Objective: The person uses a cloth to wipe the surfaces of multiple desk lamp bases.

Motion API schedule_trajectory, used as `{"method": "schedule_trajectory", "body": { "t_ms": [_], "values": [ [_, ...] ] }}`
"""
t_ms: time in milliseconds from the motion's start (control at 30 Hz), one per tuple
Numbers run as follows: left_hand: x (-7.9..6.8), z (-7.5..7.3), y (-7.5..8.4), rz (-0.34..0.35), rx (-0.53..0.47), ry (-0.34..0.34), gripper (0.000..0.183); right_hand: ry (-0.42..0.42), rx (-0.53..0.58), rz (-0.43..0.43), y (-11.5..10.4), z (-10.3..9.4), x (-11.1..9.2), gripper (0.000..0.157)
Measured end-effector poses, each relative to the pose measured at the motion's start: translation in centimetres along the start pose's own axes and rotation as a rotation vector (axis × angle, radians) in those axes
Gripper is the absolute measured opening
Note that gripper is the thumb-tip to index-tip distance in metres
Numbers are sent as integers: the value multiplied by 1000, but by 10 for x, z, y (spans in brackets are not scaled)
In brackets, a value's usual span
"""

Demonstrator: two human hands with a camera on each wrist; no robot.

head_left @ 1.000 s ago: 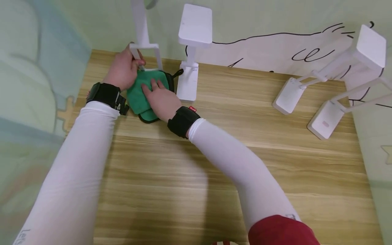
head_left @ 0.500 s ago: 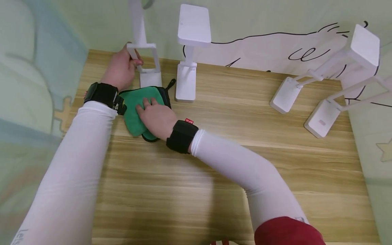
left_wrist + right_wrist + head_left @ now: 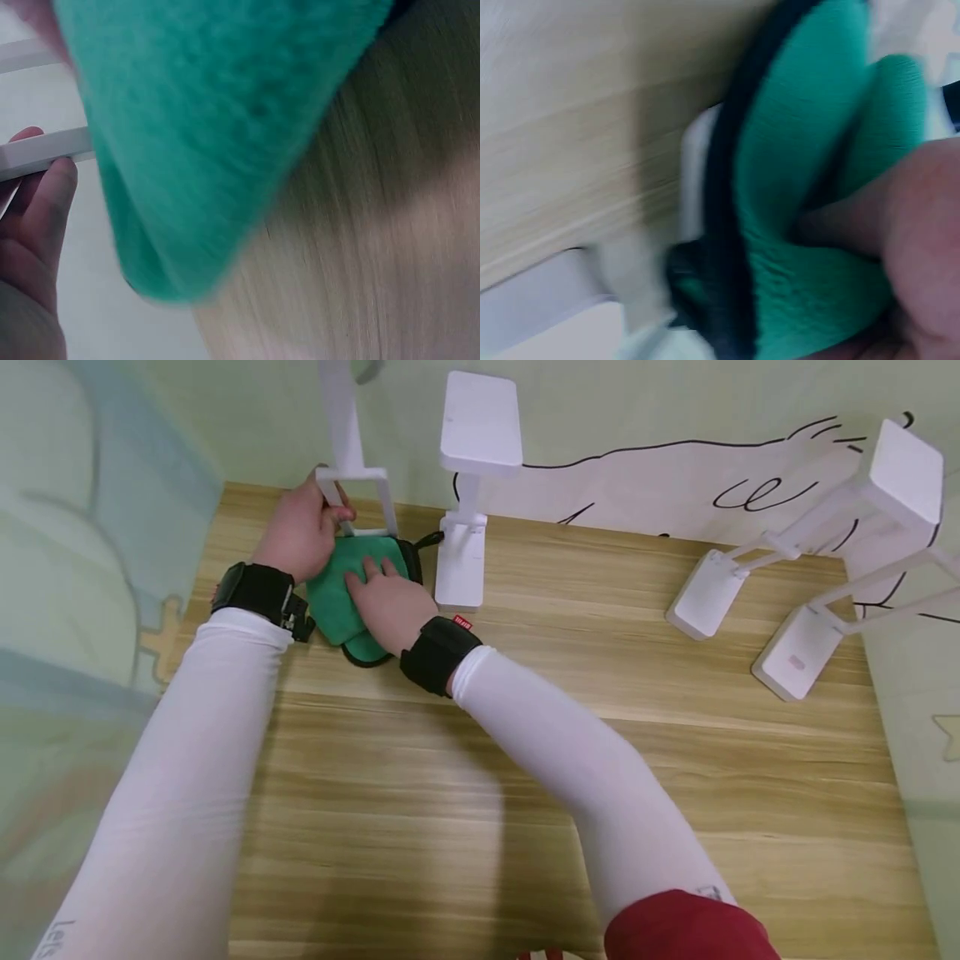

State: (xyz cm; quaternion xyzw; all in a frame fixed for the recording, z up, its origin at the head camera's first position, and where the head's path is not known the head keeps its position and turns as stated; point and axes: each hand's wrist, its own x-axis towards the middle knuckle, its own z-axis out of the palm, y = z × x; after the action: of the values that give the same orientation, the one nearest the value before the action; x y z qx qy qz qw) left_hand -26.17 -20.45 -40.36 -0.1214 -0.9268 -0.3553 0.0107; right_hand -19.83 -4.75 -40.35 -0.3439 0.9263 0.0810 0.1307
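Note:
At the back left, my left hand (image 3: pixel 296 531) grips the side bar of a white desk lamp (image 3: pixel 345 435) with a folding frame. Its thumb and fingers also show around the white bar in the left wrist view. A green cloth (image 3: pixel 333 597) with black edging and a small black loop covers most of this lamp's base. My right hand (image 3: pixel 393 610) lies on the cloth and holds it down, fingers pointing toward the frame. In the right wrist view, a digit sinks into a fold of the green cloth (image 3: pixel 795 165), with more skin showing beneath it.
A second white lamp (image 3: pixel 461 564) stands close to the right of the cloth. Two more white lamps, one (image 3: pixel 705 593) and another (image 3: pixel 798 652), lean at the far right. Printed walls border the wooden table (image 3: pixel 600 777) at the back and sides.
The right hand and cloth came toward the body, baring the lamp base half a second ago, then went back up over it. The left hand keeps its grip on the frame.

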Motion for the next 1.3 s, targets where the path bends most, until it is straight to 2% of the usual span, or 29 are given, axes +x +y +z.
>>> {"method": "schedule_trajectory", "body": {
  "t_ms": [100,267,367,467,567,667,800,933,1033,1167,1300],
  "values": [
    [-1,-1,0,7,3,2,21,-41,-45,14,-8,-5,-17,47],
    [-2,-3,0,6,16,11,20,-86,-88,-96,-14,-10,-39,48],
    [-1,-2,0,9,33,20,19,-80,-49,-155,-14,-10,-39,44],
    [-1,0,0,5,46,26,20,-57,-22,-182,-10,-7,-27,41],
    [-1,1,0,1,35,21,20,-43,6,-162,-4,-3,-9,44],
    [-2,1,1,2,20,13,21,-34,32,-104,2,-1,4,46],
    [-3,1,3,1,8,10,22,-2,23,-13,5,-2,10,46],
    [-3,2,3,2,-8,6,20,-7,-13,61,0,-4,-3,44],
    [-3,2,2,-1,-9,2,21,-27,-45,75,-8,-5,-19,42],
    [-3,3,1,-3,4,4,22,-57,-65,54,-16,-3,-38,42],
    [-2,4,2,2,21,12,23,-78,-76,-6,-22,-1,-48,45]
  ]
}}
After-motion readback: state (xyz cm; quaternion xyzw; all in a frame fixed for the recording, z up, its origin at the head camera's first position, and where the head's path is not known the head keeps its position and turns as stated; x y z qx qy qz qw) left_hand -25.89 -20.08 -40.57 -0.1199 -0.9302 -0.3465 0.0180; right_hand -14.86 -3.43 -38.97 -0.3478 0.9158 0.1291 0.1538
